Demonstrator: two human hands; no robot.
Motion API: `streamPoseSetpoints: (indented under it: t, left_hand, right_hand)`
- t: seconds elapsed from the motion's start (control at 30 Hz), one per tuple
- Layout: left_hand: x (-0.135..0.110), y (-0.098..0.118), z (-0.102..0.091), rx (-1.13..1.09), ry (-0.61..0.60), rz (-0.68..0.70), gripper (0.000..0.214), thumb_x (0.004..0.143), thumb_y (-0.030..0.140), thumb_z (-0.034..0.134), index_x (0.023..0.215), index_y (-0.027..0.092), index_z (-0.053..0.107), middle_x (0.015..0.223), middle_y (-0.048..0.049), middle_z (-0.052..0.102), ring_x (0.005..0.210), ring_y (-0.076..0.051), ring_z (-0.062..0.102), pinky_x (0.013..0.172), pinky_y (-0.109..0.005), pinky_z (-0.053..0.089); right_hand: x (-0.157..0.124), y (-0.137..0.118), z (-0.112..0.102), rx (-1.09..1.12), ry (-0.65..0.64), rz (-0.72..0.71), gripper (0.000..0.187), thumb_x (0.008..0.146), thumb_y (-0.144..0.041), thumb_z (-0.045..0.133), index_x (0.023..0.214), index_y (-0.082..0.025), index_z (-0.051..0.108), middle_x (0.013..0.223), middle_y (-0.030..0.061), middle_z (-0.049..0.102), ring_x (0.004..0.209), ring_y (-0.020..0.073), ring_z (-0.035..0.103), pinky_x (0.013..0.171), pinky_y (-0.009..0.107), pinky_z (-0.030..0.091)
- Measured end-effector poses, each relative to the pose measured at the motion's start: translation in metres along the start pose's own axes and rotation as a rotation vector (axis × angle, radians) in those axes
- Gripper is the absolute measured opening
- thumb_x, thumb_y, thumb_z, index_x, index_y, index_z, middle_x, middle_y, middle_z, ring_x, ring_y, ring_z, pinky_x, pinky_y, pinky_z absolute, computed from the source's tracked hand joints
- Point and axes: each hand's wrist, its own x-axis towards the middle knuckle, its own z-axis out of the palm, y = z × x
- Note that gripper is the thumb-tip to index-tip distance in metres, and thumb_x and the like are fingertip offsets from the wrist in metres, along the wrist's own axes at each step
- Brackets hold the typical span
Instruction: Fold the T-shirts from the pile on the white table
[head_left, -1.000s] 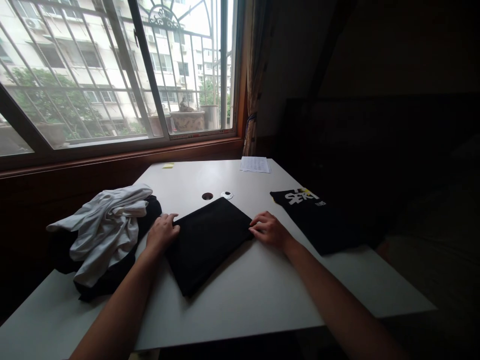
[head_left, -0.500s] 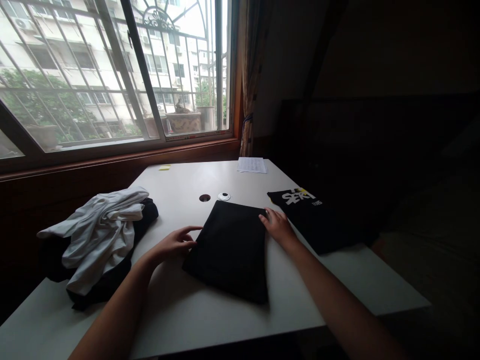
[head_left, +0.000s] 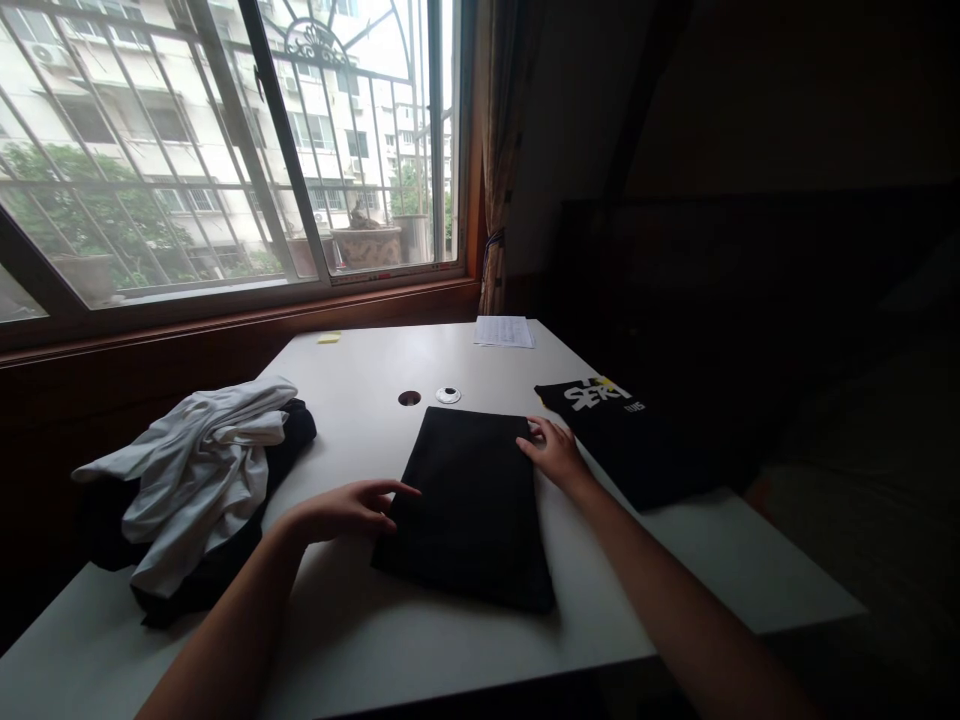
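A black garment (head_left: 472,510), folded into a rough rectangle, lies flat on the white table (head_left: 360,640). My left hand (head_left: 349,510) is at its left edge, with the index finger stretched out over the cloth and the thumb apart below. At the upper right corner, my right hand (head_left: 556,452) has the edge between its thumb and fingers. Whether the garment is a shirt or something else cannot be made out.
To the left is a heap of clothes, a crumpled white garment (head_left: 210,460) over dark cloth (head_left: 296,430). A black shirt with white lettering (head_left: 596,397) lies at the right edge. Papers (head_left: 504,331), a yellow note (head_left: 328,338) and a cable hole (head_left: 409,398) are farther back.
The garment's lower part has shifted slightly right and its left side looks straighter. My left hand has moved down a little along that edge; my right hand stays at the corner.
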Motion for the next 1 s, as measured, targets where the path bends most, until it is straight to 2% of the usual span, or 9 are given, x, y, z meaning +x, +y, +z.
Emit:
streamPoseSetpoints:
  t: [0.13,0.23,0.3,0.43,0.53,0.6,0.7,0.8,1.0]
  left_hand:
    - [-0.003,0.006,0.012,0.0,-0.122,-0.056,0.069,0.072,0.029,0.087,0.137,0.029,0.064,0.085,-0.0002,0.066,0.08,-0.019,0.067,0.073,-0.03,0.055]
    - [-0.006,0.01,0.015,0.0,-0.162,-0.092,0.072,0.08,0.041,0.081,0.146,0.031,0.055,0.082,-0.0008,0.067,0.075,-0.021,0.07,0.068,-0.032,0.057]
    - [-0.005,0.009,0.012,0.034,-0.071,-0.068,0.072,0.086,0.051,0.074,0.149,0.029,0.05,0.083,-0.0028,0.07,0.075,-0.022,0.072,0.069,-0.033,0.057]
    - [0.008,-0.001,-0.004,0.29,0.363,0.15,0.064,0.09,0.061,0.062,0.14,0.02,0.059,0.082,-0.0043,0.069,0.074,-0.021,0.071,0.07,-0.034,0.058]
    - [0.021,-0.012,-0.013,0.568,0.574,0.388,0.049,0.093,0.057,0.059,0.131,0.026,0.068,0.106,-0.0086,0.067,0.087,-0.022,0.07,0.078,-0.037,0.059]
    - [0.028,-0.018,-0.016,0.737,0.598,0.494,0.039,0.095,0.052,0.058,0.125,0.031,0.072,0.119,-0.01,0.061,0.096,-0.023,0.067,0.084,-0.039,0.059]
    - [0.036,-0.026,-0.017,0.881,0.568,0.538,0.031,0.096,0.046,0.058,0.119,0.034,0.076,0.12,-0.0103,0.061,0.102,-0.024,0.064,0.09,-0.042,0.058]
    - [0.039,-0.029,-0.018,0.925,0.562,0.543,0.027,0.095,0.043,0.061,0.114,0.033,0.078,0.116,-0.0106,0.063,0.106,-0.026,0.062,0.095,-0.044,0.055]
    - [0.037,-0.025,-0.017,0.898,0.549,0.512,0.031,0.095,0.046,0.061,0.115,0.028,0.076,0.11,-0.0096,0.064,0.088,-0.02,0.064,0.082,-0.036,0.056]
  right_hand:
    - [-0.002,-0.008,-0.009,0.018,-0.069,0.084,0.05,0.086,-0.051,0.062,0.128,-0.023,0.063,0.087,0.005,0.072,0.096,0.0291,0.063,0.093,0.044,0.048]
    - [-0.004,-0.017,-0.015,0.032,-0.141,0.11,0.051,0.086,-0.052,0.063,0.13,-0.026,0.062,0.083,0.0043,0.07,0.095,0.0284,0.063,0.088,0.042,0.05]
    - [-0.005,-0.023,-0.016,0.056,-0.185,0.129,0.052,0.085,-0.051,0.065,0.132,-0.028,0.062,0.085,0.0042,0.069,0.095,0.0277,0.063,0.086,0.041,0.052]
    - [-0.008,-0.037,-0.013,0.252,-0.299,0.185,0.066,0.082,-0.047,0.071,0.142,-0.026,0.052,0.106,0.0069,0.067,0.096,0.0244,0.065,0.087,0.041,0.055]
    - [-0.01,-0.045,-0.011,0.484,-0.38,0.222,0.077,0.08,-0.046,0.074,0.147,-0.024,0.043,0.128,0.0117,0.06,0.103,0.0231,0.066,0.09,0.041,0.056]
    - [-0.01,-0.05,-0.01,0.609,-0.411,0.248,0.081,0.078,-0.046,0.076,0.148,-0.025,0.04,0.138,0.0139,0.054,0.109,0.0243,0.066,0.092,0.042,0.056]
    - [-0.011,-0.054,-0.011,0.7,-0.411,0.337,0.088,0.076,-0.047,0.078,0.15,-0.025,0.035,0.145,0.0171,0.05,0.111,0.0268,0.067,0.092,0.045,0.057]
    - [-0.011,-0.054,-0.013,0.668,-0.414,0.439,0.093,0.076,-0.048,0.079,0.152,-0.024,0.031,0.136,0.0177,0.058,0.109,0.0293,0.068,0.093,0.048,0.056]
    - [-0.017,-0.062,-0.012,0.692,-0.501,0.398,0.098,0.072,-0.043,0.084,0.153,-0.027,0.032,0.127,0.0138,0.066,0.109,0.0315,0.069,0.097,0.052,0.054]
